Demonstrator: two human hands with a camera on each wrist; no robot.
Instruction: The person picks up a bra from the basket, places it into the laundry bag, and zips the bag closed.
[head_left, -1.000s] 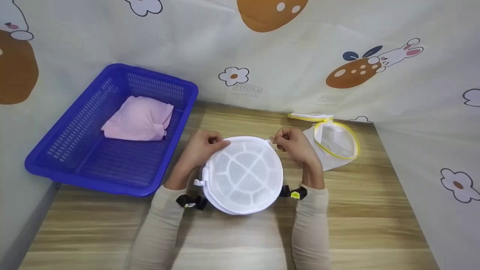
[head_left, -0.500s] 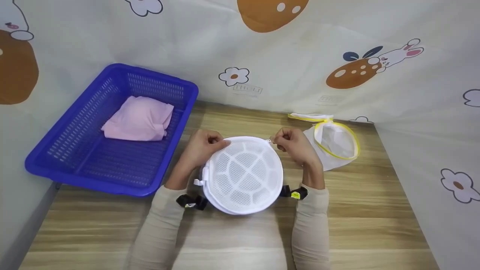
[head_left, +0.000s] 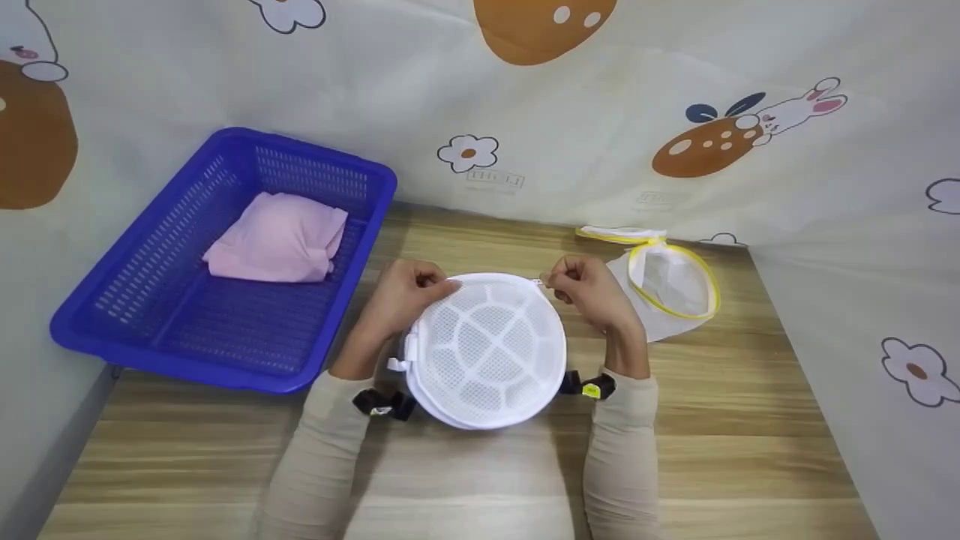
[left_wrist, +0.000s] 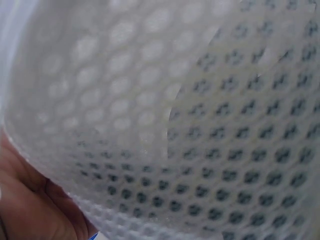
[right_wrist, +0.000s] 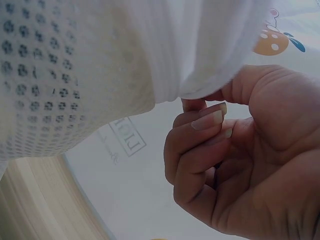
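Observation:
A white mesh laundry bag (head_left: 491, 352) with a round, spoked top stands between the two hands in the head view. My left hand (head_left: 403, 298) pinches its rim at the far left between thumb and fingers. At the far right of the rim, my right hand (head_left: 594, 294) pinches the small white zipper pull (head_left: 537, 282). The right wrist view shows the curled fingers (right_wrist: 192, 155) just under the bag's edge. Mesh (left_wrist: 150, 120) fills most of the left wrist view, with part of the left hand (left_wrist: 35, 210) at lower left. What lies inside the bag cannot be made out.
A blue plastic basket (head_left: 349, 292) stands at the left with a folded pink cloth (head_left: 277, 236) in it. Behind the right hand lies another white mesh bag (head_left: 675, 281), its yellow-trimmed mouth unzipped. A patterned curtain (head_left: 375, 90) hangs behind the wooden table (head_left: 735, 435).

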